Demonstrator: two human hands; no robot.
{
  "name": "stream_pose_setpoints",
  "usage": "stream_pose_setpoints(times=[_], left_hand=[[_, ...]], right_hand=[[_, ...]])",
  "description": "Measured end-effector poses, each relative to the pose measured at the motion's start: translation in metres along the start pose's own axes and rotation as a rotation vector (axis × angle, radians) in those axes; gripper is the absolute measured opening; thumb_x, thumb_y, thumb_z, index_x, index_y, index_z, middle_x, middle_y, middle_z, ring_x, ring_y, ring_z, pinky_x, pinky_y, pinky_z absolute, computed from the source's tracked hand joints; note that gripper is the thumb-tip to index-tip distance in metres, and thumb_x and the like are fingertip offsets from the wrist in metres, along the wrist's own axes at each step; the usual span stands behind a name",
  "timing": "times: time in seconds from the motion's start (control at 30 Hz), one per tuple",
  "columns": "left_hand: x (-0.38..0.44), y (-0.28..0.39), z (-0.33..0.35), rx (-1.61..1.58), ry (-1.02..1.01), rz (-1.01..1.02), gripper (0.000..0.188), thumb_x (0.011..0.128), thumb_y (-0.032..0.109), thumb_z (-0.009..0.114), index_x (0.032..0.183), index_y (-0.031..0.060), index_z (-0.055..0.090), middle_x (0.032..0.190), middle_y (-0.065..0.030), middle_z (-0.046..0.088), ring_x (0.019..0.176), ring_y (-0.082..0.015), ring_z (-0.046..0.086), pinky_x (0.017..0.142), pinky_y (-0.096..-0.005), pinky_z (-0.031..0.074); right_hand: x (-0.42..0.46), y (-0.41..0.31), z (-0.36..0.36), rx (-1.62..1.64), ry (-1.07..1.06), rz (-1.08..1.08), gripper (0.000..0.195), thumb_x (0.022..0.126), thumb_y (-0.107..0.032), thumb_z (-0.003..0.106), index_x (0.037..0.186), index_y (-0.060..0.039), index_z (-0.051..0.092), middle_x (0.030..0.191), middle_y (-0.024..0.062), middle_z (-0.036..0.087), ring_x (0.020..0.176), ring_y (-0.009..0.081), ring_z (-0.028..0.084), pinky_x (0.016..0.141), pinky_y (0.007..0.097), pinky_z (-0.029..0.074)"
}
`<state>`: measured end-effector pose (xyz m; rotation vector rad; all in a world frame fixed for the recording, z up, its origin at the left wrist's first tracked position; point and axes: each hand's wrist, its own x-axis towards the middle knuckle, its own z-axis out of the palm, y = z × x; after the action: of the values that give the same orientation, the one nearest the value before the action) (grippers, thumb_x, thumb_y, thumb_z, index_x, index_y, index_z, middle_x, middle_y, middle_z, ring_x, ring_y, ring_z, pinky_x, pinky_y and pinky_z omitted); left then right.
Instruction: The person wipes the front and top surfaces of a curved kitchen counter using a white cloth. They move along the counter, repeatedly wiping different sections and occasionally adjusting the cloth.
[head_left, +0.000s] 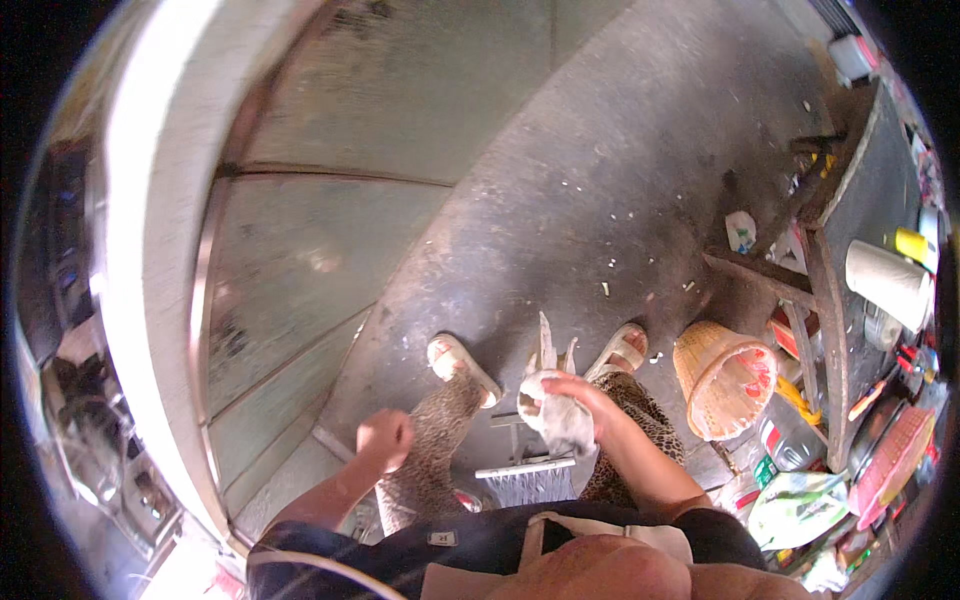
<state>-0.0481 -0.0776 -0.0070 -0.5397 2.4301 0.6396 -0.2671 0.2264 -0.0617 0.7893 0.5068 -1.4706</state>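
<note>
My right hand grips a bunched, dirty white cloth in front of my lap, with narrow pointed ends of it standing out towards the floor. My left hand is off to the left above my knee, its fingers curled in; nothing shows in it. Below the cloth, between my legs, lies the bristled head of a broom or brush with a pale strip along it. My sandalled feet are apart on the floor.
A woven wastebasket with a plastic liner stands right of my foot. Further right are a wooden-legged table bearing a paper roll, plastic bottles and bags. Small white scraps dot the concrete floor. Large panels rise at left.
</note>
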Motion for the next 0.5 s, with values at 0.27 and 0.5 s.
stream_pose_setpoints(times=[0.27, 0.5], left_hand=[[-0.051, 0.053, 0.021, 0.215, -0.031, -0.396, 0.032, 0.084, 0.033, 0.056, 0.101, 0.0069, 0.061, 0.111, -0.0134, 0.057, 0.107, -0.0334, 0.053, 0.08, -0.0487, 0.05], [-0.158, 0.113, -0.017, 0.252, -0.137, -0.205, 0.045, 0.084, 0.033, 0.055, 0.119, 0.0057, 0.058, 0.135, -0.0184, 0.045, 0.119, -0.0374, 0.044, 0.093, -0.0615, 0.039]], right_hand=[[-0.027, 0.092, -0.055, 0.209, 0.219, -0.078, 0.038, 0.084, -0.025, 0.067, 0.114, -0.0034, 0.061, 0.103, 0.011, 0.068, 0.094, 0.0264, 0.064, 0.085, 0.0385, 0.053], [-0.162, 0.087, 0.0, 0.093, 0.101, -0.07, 0.039, 0.088, -0.023, 0.06, 0.121, -0.0033, 0.057, 0.109, 0.0125, 0.065, 0.098, 0.0274, 0.064, 0.088, 0.0386, 0.052]])
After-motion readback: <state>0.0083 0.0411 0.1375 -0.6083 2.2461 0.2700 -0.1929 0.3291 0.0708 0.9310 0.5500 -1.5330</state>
